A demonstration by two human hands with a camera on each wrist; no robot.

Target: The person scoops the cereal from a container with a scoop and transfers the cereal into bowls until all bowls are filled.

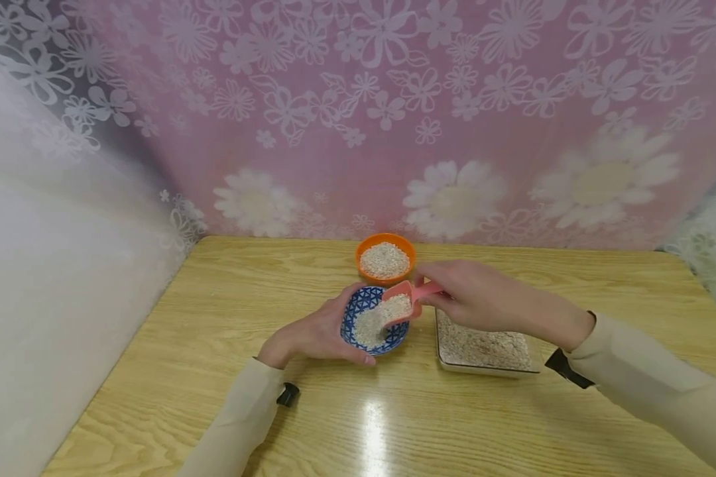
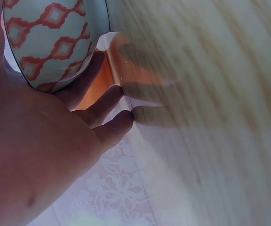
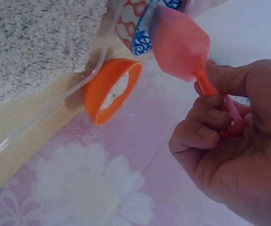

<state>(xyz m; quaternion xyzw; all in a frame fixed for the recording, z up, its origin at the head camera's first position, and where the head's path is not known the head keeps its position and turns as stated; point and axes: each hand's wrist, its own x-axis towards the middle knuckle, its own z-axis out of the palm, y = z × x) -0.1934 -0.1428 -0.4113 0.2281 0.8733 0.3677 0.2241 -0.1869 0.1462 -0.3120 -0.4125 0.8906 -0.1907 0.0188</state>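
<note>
In the head view my right hand (image 1: 468,295) grips the handle of a pink scoop (image 1: 404,319) that carries pale oat flakes. The scoop's front edge hangs over a bowl (image 1: 358,303) with a blue pattern inside, where flakes lie in the middle. My left hand (image 1: 325,329) holds this bowl from its left side, thumb near the front and fingers behind. White with red diamonds shows on the bowl's outside (image 2: 62,47) in the left wrist view, and the fingertips there reach the tabletop. Fingers and thumb wrap the scoop handle (image 3: 208,85) in the right wrist view.
Behind the patterned bowl stands an orange bowl (image 1: 360,266) of flakes. A clear rectangular container (image 1: 483,369) of flakes stands on the right, under my right forearm. The wooden table (image 1: 227,278) backs onto a pink floral curtain (image 1: 334,165), with pale cloth along the left.
</note>
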